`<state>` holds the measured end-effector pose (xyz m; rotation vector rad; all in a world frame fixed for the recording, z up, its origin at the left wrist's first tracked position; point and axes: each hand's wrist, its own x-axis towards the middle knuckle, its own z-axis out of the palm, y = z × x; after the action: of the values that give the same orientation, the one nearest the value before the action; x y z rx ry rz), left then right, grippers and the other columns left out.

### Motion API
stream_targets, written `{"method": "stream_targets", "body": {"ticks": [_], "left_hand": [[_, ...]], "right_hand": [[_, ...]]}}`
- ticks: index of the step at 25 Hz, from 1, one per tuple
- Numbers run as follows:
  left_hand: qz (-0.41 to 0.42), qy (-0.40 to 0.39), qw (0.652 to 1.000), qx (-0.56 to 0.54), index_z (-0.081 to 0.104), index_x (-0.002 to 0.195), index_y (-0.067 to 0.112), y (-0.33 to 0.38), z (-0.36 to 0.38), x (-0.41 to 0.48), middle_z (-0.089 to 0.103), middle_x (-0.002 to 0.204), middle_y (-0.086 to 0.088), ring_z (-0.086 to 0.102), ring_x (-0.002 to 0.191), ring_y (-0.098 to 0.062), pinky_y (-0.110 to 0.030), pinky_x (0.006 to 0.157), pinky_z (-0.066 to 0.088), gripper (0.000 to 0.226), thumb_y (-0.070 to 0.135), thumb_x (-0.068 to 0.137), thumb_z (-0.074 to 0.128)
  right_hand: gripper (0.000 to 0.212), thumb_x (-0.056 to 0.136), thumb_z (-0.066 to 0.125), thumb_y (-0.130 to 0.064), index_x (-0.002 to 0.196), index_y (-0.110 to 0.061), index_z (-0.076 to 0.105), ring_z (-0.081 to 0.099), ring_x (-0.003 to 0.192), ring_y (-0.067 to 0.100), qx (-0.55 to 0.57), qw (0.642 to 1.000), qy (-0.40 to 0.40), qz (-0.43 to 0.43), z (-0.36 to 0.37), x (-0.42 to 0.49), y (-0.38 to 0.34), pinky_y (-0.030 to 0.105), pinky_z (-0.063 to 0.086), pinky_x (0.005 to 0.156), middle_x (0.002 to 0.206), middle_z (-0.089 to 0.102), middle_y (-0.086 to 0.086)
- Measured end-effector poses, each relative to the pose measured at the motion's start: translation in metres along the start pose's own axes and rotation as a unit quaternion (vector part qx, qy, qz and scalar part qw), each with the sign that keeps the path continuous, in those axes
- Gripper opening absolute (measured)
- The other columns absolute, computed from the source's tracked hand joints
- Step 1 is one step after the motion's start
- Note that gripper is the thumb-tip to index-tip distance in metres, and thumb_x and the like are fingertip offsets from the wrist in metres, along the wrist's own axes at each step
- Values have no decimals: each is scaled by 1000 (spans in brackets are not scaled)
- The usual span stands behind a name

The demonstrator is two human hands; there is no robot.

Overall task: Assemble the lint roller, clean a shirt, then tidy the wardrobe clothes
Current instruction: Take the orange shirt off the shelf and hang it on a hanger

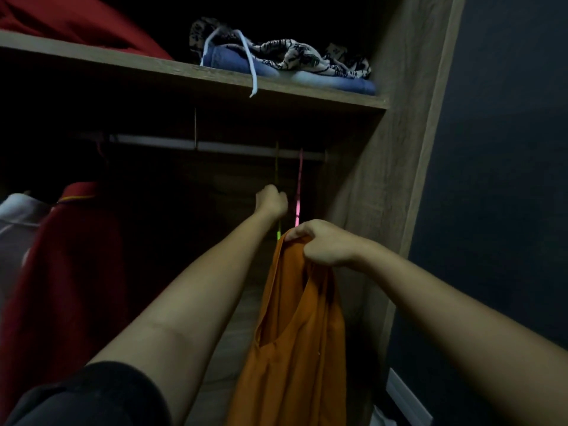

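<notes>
One orange garment [295,318] hangs at right of wardrobe [387,167], top bunched in right hand [325,244] | left hand [272,199] clenched round green hanger [278,233] below rail [215,146] | likely best: hold hanger steady, slip its arm into neckline before letting go.

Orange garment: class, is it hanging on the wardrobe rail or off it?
Off the rail. The right hand grips the orange garment by its top, below the rail.

A dark blue-grey wall [498,149] fills the right side; a white strip [408,401] runs along its foot.
</notes>
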<state>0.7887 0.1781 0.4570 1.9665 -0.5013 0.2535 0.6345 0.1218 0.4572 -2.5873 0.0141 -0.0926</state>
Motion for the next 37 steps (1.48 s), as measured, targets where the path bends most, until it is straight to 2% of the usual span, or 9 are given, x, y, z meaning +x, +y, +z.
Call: {"method": "stream_targets", "body": {"ticks": [5, 10, 13, 17, 23, 26, 28, 33, 37], "left_hand": [[-20, 95, 992, 86, 55, 115, 6, -24, -29, -35, 62, 108, -12, 57, 87, -21, -29, 68, 43, 29, 25, 99, 42], [-52, 75, 958, 273, 45, 117, 6, -70, -88, -79, 59, 118, -19, 55, 111, -39, -42, 87, 43, 28, 22, 95, 40], [-32, 14, 966, 258, 41, 113, 6, -97, -131, -104, 60, 109, -20, 58, 100, -39, -43, 82, 44, 24, 24, 97, 36], [91, -12, 966, 243, 54, 112, 9, -122, -189, -141, 64, 85, -10, 63, 86, -34, -30, 66, 39, 25, 28, 97, 45], [161, -6, 969, 188, 66, 109, 23, -135, -273, -165, 71, 102, 3, 64, 99, -14, -36, 90, 48, 34, 44, 91, 46], [164, -65, 968, 178, 65, 108, 28, -138, -283, -170, 68, 102, 20, 61, 101, 1, -18, 90, 45, 22, 36, 93, 51], [188, -71, 962, 184, 65, 109, 29, -138, -274, -170, 67, 93, 31, 60, 98, 6, -11, 84, 43, 25, 41, 92, 51], [240, -73, 951, 179, 65, 110, 23, -142, -229, -156, 71, 89, -1, 65, 81, -16, -40, 77, 49, 39, 47, 89, 43], [269, 4, 958, 103, 67, 108, 21, -147, -225, -155, 72, 90, 1, 68, 80, -18, -42, 73, 50, 50, 58, 88, 41]], "right_hand": [[54, 80, 40, 7, 126, -18, 55, 49, 98, 11, 25, 999, 23, -5, 22, 0, -13, 18, 43, 71, 117, 51, 0], [53, 82, 43, 3, 130, -16, 52, 51, 118, 22, 38, 998, 49, 16, 55, 17, -22, 28, 46, 89, 131, 51, 5], [44, 84, 45, 0, 125, -13, 56, 55, 113, 26, 52, 994, 77, 51, 68, 38, -24, 35, 48, 95, 123, 57, 9], [38, 85, 46, -1, 120, -9, 60, 59, 104, 29, 58, 984, 149, 84, 76, 63, -24, 37, 50, 93, 115, 61, 13], [40, 80, 52, -5, 119, -12, 60, 58, 107, 32, 52, 980, 170, 92, 75, 82, -30, 36, 52, 89, 120, 60, 14], [54, 81, 55, -6, 134, -15, 48, 46, 124, 31, 39, 982, 165, 80, 71, 87, -36, 40, 46, 101, 138, 44, 11], [57, 82, 54, -5, 137, -17, 45, 37, 130, 33, -1, 989, 141, 31, 70, 89, -46, 42, 39, 107, 143, 38, 9], [50, 81, 52, -18, 130, -26, 51, 36, 127, 27, -171, 970, 49, -163, 83, 76, -97, 38, 28, 105, 137, 48, 1], [51, 90, 24, -56, 103, -23, 61, 63, 84, 24, -316, 857, 266, -308, 74, 54, -103, 31, 34, 70, 86, 69, 3]]}}
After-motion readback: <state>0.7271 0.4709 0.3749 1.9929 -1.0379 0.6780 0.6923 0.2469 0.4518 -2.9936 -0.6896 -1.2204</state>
